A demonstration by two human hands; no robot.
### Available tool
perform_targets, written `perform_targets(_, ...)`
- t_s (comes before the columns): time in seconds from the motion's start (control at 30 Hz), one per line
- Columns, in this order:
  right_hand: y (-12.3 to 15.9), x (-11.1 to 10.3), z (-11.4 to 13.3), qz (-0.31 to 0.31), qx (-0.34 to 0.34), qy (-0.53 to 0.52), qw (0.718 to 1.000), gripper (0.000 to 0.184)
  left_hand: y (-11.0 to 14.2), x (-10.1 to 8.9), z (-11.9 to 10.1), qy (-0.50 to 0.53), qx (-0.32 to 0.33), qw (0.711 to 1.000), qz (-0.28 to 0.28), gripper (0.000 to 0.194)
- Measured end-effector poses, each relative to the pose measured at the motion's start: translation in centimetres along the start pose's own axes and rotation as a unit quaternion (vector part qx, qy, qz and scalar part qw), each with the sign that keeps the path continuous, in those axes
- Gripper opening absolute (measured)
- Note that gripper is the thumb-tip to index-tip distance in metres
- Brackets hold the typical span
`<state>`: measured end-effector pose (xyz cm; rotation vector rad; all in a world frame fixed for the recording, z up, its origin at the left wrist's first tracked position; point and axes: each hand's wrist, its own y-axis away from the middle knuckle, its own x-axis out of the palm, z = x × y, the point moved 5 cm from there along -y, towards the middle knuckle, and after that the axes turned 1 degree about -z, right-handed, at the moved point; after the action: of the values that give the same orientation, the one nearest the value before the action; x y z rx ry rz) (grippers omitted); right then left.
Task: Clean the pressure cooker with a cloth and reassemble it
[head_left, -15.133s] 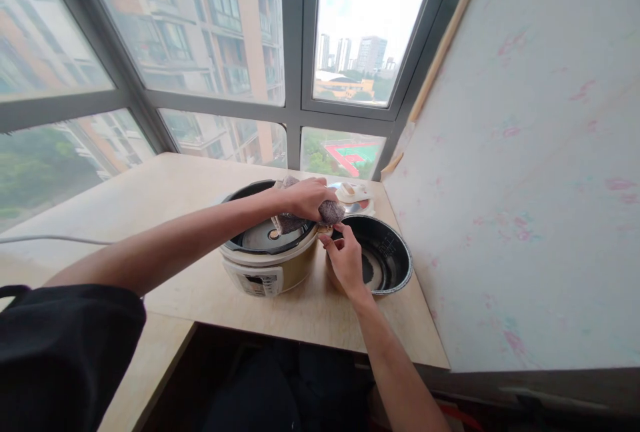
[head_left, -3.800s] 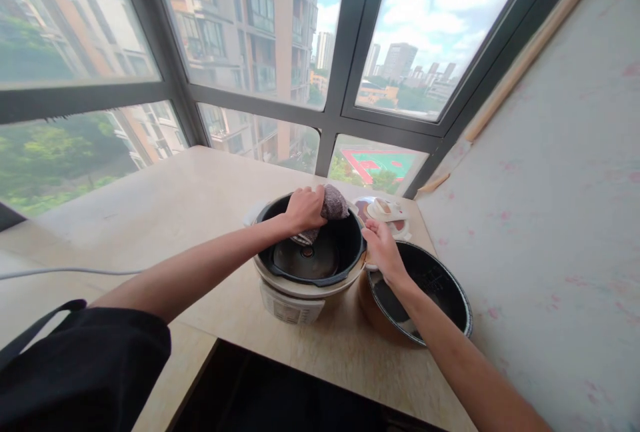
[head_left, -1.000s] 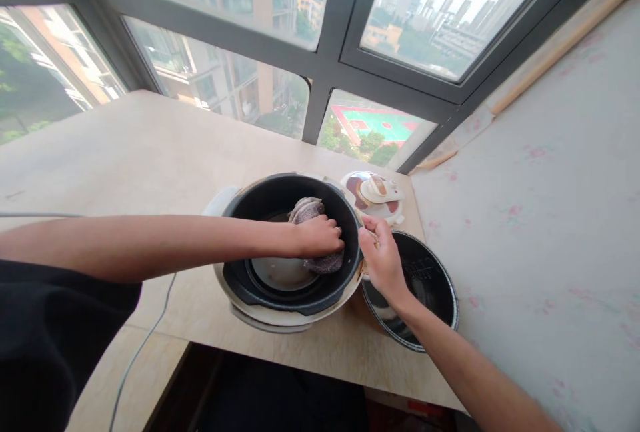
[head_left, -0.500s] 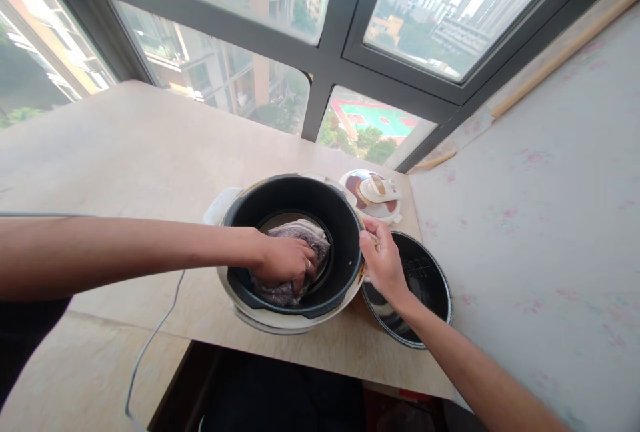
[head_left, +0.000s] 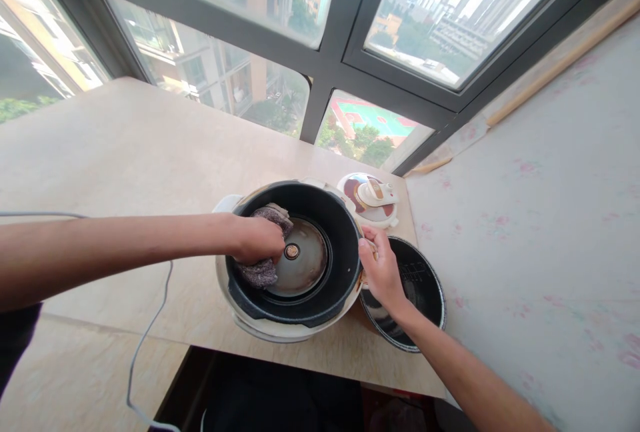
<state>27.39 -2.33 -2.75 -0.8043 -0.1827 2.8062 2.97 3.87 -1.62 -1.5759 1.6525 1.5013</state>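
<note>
A rice cooker body (head_left: 345,252) with a black inside and a pale rim stands on the counter, its round metal heating plate showing at the bottom. Inside it, at the left wall, my left hand (head_left: 263,240) is closed on a grey-brown cloth (head_left: 260,273), pressing it to the wall. My right hand (head_left: 381,265) grips the handle (head_left: 369,250) on the cooker's right side, fingers wrapped around it. The black inner pot (head_left: 417,292) sits just to the right, partly behind my right wrist. Behind both lies the lid (head_left: 371,197) with its white handle.
A grey power cord (head_left: 145,335) runs along the pale counter (head_left: 150,152) and over its front at the left. Windows (head_left: 210,65) close off the back. A flower-patterned wall (head_left: 540,245) rises on the right, near the inner pot.
My left hand has moved the cloth from the right wall across the bottom to the left wall of the cooker, baring the heating plate. The right hand has kept its grip on the handle.
</note>
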Motion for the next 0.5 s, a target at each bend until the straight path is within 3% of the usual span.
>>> perform_targets(0.23,0.1,0.0,0.0,-0.001,0.000,0.000,1.000,0.034,-0.1,-1.3,-0.3,0.031,-0.023,0.997,0.067,0.052)
perform_targets(0.37,0.2,0.0,0.0,-0.002,0.000,-0.002,1.000,0.034,-0.2,-1.8,-0.3,0.096,-0.008,0.989,0.111,0.040)
perform_targets(0.5,0.2,0.0,0.2,0.001,0.002,-0.006,1.000,0.035,-0.8,-1.1,-0.4,0.157,-0.011,0.977,0.142,0.039)
